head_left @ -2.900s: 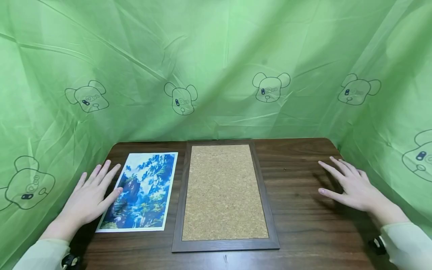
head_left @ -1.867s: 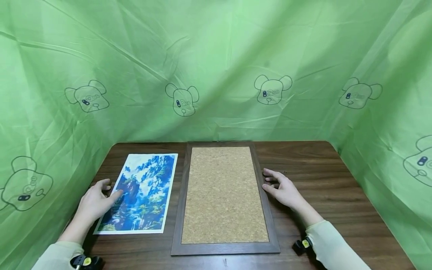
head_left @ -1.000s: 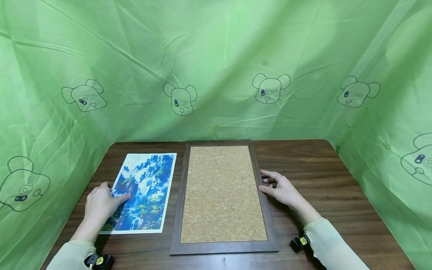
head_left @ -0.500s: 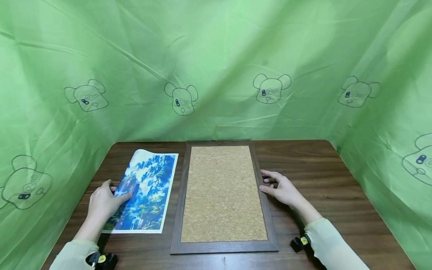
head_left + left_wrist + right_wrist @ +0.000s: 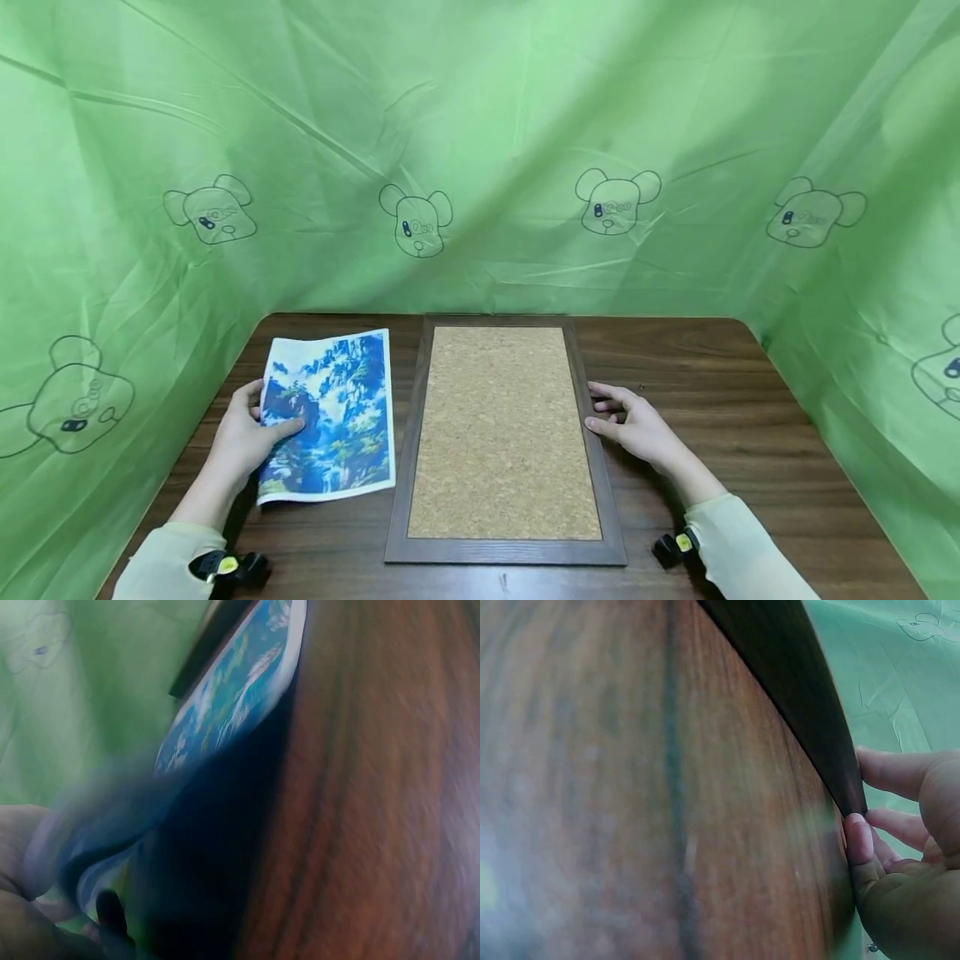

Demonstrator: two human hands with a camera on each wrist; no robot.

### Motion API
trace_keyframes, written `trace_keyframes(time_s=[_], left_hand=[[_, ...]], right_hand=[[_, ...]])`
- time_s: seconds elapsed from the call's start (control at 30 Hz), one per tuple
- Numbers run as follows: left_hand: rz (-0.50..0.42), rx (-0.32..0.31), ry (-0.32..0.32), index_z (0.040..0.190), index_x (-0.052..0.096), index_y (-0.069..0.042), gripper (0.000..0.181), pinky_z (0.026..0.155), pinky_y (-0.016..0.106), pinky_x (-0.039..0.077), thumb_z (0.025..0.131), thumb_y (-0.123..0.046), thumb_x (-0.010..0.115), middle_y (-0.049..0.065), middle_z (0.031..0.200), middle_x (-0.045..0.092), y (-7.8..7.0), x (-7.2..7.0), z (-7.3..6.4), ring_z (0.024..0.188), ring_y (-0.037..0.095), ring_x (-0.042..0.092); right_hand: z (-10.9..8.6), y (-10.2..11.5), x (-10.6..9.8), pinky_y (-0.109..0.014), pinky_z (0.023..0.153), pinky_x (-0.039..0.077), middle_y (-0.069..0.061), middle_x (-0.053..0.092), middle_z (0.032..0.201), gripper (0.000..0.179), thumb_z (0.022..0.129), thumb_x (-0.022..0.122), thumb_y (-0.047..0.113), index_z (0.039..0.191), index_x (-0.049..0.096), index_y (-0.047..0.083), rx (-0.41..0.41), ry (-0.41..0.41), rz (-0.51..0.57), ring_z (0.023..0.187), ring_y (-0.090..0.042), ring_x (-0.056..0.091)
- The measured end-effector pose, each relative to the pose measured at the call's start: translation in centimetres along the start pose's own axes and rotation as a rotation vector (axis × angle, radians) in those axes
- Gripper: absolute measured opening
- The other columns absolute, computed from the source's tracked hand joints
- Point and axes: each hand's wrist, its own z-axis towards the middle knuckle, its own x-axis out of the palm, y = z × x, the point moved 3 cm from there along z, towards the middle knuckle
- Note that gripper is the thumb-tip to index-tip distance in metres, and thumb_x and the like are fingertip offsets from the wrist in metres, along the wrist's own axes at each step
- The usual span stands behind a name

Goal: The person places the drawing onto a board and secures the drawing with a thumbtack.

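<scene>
In the head view my left hand pinches the left edge of a printed landscape picture, its thumb on the front and its other fingers behind. This blue and white sheet is bent and lifted off the table; a dark gap shows beneath the picture in the blurred left wrist view. Beside it lies a cork board with a dark wooden frame. My right hand touches the frame's right outer side with thumb and fingertips. In the right wrist view, the right hand has its fingertips against the frame's edge.
Everything lies on a dark wood-grain table. Green cloth printed with bear heads hangs at the back and both sides. A black wrist camera is strapped to the left wrist and another wrist camera to the right.
My left hand has taken hold of the picture's left edge and raised the sheet from the table. My right hand has come in from the far right to the frame's side and stayed there.
</scene>
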Motion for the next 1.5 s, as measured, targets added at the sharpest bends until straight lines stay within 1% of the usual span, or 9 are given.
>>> trace_keyframes(time_s=[0.2,0.37,0.53,0.63,0.8,0.97,1.23,1.37,1.5], left_hand=[[-0.112,0.116,0.008,0.166,0.045,-0.008,0.058,0.064,0.030,0.054,0.113,-0.022,0.064,0.019,0.122,0.063,-0.3,0.1,0.4,0.083,0.013,0.064],[-0.068,0.195,0.002,0.164,0.051,-0.009,0.052,0.056,0.032,0.048,0.113,-0.019,0.061,0.019,0.125,0.059,-0.8,0.2,0.6,0.069,0.016,0.053],[-0.065,0.278,-0.114,0.159,0.057,-0.007,0.049,0.054,0.029,0.049,0.111,-0.013,0.062,0.016,0.124,0.063,-2.7,-1.0,0.2,0.068,0.012,0.056],[-0.188,0.336,-0.176,0.156,0.061,-0.007,0.047,0.056,0.023,0.049,0.109,-0.008,0.064,0.004,0.115,0.065,-4.7,-2.1,-0.2,0.071,0.008,0.057],[-0.578,0.382,-0.059,0.155,0.062,-0.008,0.048,0.066,0.018,0.057,0.107,-0.005,0.069,-0.003,0.119,0.070,-8.6,-2.5,-1.0,0.086,0.006,0.070],[-0.845,0.415,0.068,0.154,0.062,-0.005,0.048,0.072,0.025,0.064,0.107,-0.001,0.069,0.003,0.126,0.073,-13.1,-0.6,-2.3,0.096,0.012,0.076],[-1.050,0.438,0.137,0.154,0.061,-0.002,0.047,0.083,0.031,0.065,0.108,-0.003,0.068,0.011,0.135,0.071,-17.7,3.3,-3.7,0.110,0.019,0.075],[-1.017,0.381,0.175,0.157,0.058,-0.002,0.049,0.080,0.031,0.066,0.108,-0.001,0.066,0.010,0.136,0.069,-16.9,5.6,-2.8,0.104,0.017,0.076],[-0.767,0.281,0.219,0.156,0.055,-0.001,0.053,0.077,0.027,0.064,0.104,0.002,0.067,0.009,0.130,0.069,-14.5,8.7,-1.3,0.091,0.011,0.073]], right_hand=[[0.0,-0.2,-0.1,-0.026,0.090,0.054,-0.025,0.058,0.155,0.068,0.099,0.083,0.011,0.158,0.053,-0.005,-0.013,-0.006,0.008,0.129,-0.041,0.062],[0.1,-0.3,-0.2,-0.025,0.091,0.054,-0.026,0.058,0.154,0.067,0.099,0.083,0.011,0.158,0.053,-0.005,-0.019,-0.012,0.012,0.130,-0.041,0.062],[0.1,-0.3,0.0,-0.026,0.092,0.054,-0.024,0.057,0.156,0.068,0.100,0.083,0.013,0.158,0.053,-0.004,-0.010,0.000,0.000,0.130,-0.040,0.061],[0.2,-0.2,0.1,-0.027,0.092,0.054,-0.024,0.056,0.158,0.068,0.100,0.083,0.014,0.158,0.053,-0.004,-0.007,0.009,0.000,0.131,-0.040,0.061],[0.2,-0.2,0.1,-0.028,0.092,0.054,-0.022,0.055,0.159,0.068,0.100,0.083,0.016,0.159,0.053,-0.002,-0.006,0.009,-0.003,0.132,-0.040,0.060],[0.1,-0.5,0.0,-0.027,0.092,0.054,-0.022,0.055,0.158,0.068,0.100,0.083,0.016,0.159,0.053,-0.002,-0.007,0.004,0.005,0.132,-0.040,0.060],[0.0,-0.8,0.1,-0.025,0.093,0.053,-0.022,0.057,0.157,0.067,0.100,0.083,0.014,0.158,0.053,-0.003,-0.009,-0.007,0.012,0.132,-0.040,0.060],[0.1,-0.8,0.3,-0.025,0.095,0.053,-0.023,0.059,0.155,0.067,0.100,0.083,0.013,0.157,0.054,-0.004,-0.019,-0.009,0.014,0.132,-0.041,0.061],[0.2,-0.7,0.2,-0.025,0.095,0.053,-0.023,0.059,0.154,0.067,0.099,0.083,0.013,0.157,0.054,-0.004,-0.016,-0.014,0.012,0.131,-0.041,0.061]])
